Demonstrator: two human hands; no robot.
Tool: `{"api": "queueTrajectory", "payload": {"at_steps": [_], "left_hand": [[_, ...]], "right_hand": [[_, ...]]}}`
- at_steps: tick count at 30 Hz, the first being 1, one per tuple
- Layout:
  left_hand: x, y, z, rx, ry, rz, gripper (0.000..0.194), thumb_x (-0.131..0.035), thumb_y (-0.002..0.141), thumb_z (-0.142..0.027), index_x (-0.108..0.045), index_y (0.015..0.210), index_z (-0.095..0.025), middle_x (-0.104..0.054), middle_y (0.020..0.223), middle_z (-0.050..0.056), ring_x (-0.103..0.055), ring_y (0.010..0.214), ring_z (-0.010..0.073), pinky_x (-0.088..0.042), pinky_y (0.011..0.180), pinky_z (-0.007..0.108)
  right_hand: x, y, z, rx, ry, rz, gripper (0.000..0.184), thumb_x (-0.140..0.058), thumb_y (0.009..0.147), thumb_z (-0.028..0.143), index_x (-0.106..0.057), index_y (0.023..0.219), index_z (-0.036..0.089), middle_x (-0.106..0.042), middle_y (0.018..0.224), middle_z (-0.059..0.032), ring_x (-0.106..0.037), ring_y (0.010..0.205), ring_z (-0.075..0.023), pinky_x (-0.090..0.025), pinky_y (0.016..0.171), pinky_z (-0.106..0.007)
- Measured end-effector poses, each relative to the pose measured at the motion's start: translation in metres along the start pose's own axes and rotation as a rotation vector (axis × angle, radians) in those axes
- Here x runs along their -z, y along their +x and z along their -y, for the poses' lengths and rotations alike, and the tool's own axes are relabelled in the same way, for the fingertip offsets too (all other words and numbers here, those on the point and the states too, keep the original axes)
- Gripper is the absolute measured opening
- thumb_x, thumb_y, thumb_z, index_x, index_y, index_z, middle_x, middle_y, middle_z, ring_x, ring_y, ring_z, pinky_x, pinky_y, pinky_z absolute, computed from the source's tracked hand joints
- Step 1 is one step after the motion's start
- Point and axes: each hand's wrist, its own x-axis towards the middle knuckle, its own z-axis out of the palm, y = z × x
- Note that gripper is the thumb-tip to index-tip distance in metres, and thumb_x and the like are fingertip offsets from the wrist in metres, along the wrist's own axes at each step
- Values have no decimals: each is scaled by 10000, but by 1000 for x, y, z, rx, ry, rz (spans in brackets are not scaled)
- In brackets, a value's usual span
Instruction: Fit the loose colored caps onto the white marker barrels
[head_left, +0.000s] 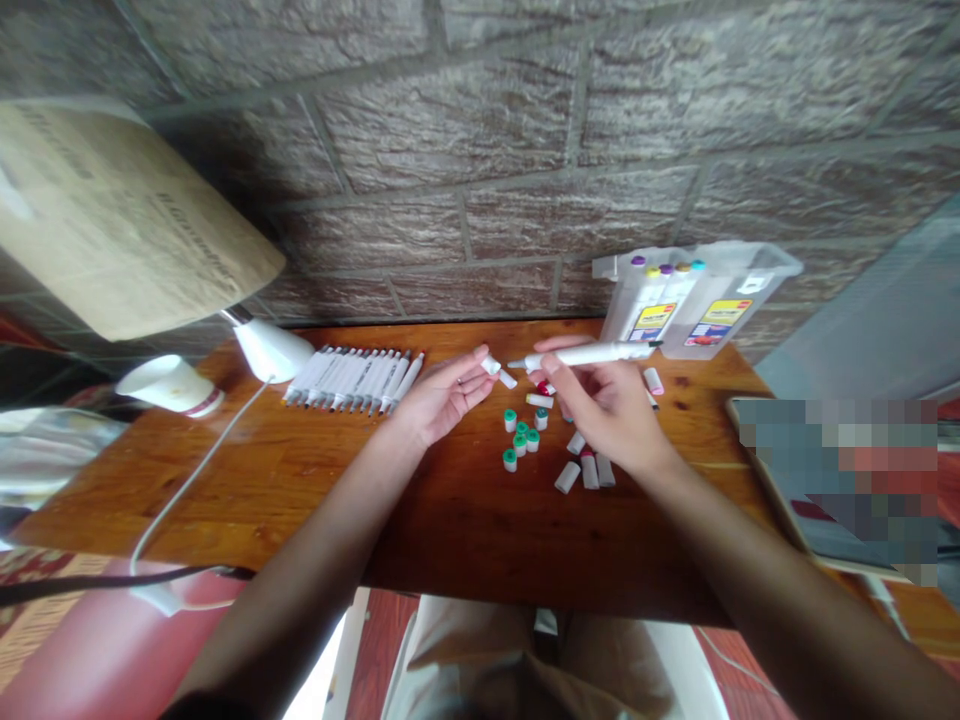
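My left hand [448, 395] pinches a small white marker cap [491, 366] between thumb and fingers. My right hand [607, 405] grips a white marker [592, 353], held nearly level with its bare grey tip toward the left hand. The tip and the cap are close but apart. Below the hands, several green-topped caps [520, 440] stand on the wooden table. More white caps [589, 470] lie under my right hand, which partly hides them. To the left, several white markers [356, 378] lie side by side in a row.
A clear plastic marker case [690, 300] with several markers stands at the back right. A tablet [832, 490] lies on the right. At left are a lamp base [270, 345] with its cable [206, 470], a paper-like shade [127, 220] and a white cup [172, 386]. A stone wall [450, 160] rises behind.
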Motion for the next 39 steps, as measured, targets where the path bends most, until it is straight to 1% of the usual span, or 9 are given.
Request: {"api": "queueTrajectory", "payload": {"at_steps": [5, 9, 15, 21, 23, 28, 31, 35, 39], "left_hand": [[-2, -1, 0, -37, 43, -39, 97, -771, 830, -140, -733, 741, -135, -752, 759, 40, -699, 652, 85, -580, 671, 164], [-3, -1, 1, -40, 57, -51, 88, -770, 826, -134, -739, 744, -142, -757, 758, 35, -697, 656, 86, -580, 700, 176], [-2, 0, 2, -45, 58, -29, 95, -760, 827, -118, -745, 736, -142, -760, 743, 30, -697, 658, 90, -581, 721, 185], [-2, -1, 3, -51, 74, 3, 97, -766, 823, -120, -741, 731, -133, -754, 733, 28, -698, 653, 86, -584, 738, 190], [-3, -1, 2, -48, 80, -3, 94, -779, 810, -120, -739, 727, -137, -754, 731, 26, -698, 649, 86, -586, 745, 194], [-3, -3, 1, -53, 77, 2, 87, -791, 797, -124, -737, 730, -135, -752, 722, 22, -707, 653, 86, -586, 731, 187], [-3, -3, 1, -58, 86, -4, 89, -807, 781, -131, -733, 731, -137, -753, 725, 16, -707, 650, 82, -590, 746, 188], [-3, -2, 1, -61, 89, -14, 92, -813, 775, -136, -732, 731, -138, -753, 722, 14, -705, 643, 79, -591, 733, 181], [-3, -1, 1, -56, 84, -14, 87, -797, 789, -131, -734, 729, -136, -755, 722, 19, -707, 646, 83, -587, 707, 176]], "right_hand": [[2, -1, -3, 48, -113, 34, 350, -621, 962, 486, -720, 1147, 205, -712, 793, -31, -540, 539, -122, -434, 518, -268], [1, -2, -5, 56, -129, 56, 359, -609, 968, 492, -723, 1169, 217, -695, 774, -34, -585, 582, -147, -490, 571, -288], [1, -1, -6, 56, -168, 91, 357, -602, 976, 480, -722, 1183, 215, -740, 872, -54, -587, 567, -140, -492, 555, -292], [0, 0, -5, 90, -219, 99, 319, -607, 977, 449, -729, 1138, 202, -758, 938, -74, -677, 722, -187, -529, 643, -310], [1, 1, -5, 95, -224, 100, 312, -600, 981, 448, -729, 1130, 205, -754, 894, -66, -671, 701, -185, -522, 636, -311], [2, 1, -2, 80, -211, 98, 319, -586, 987, 453, -711, 1141, 203, -738, 841, -43, -573, 529, -132, -458, 527, -289], [3, 1, -1, 77, -207, 98, 315, -582, 989, 452, -702, 1143, 205, -735, 842, -42, -565, 521, -129, -447, 515, -287], [3, 1, 0, 80, -220, 95, 318, -578, 988, 460, -706, 1135, 209, -713, 775, -31, -566, 518, -137, -454, 519, -292], [3, 1, 0, 90, -222, 88, 307, -583, 988, 445, -711, 1129, 204, -719, 790, -40, -619, 582, -159, -487, 567, -304]]}}
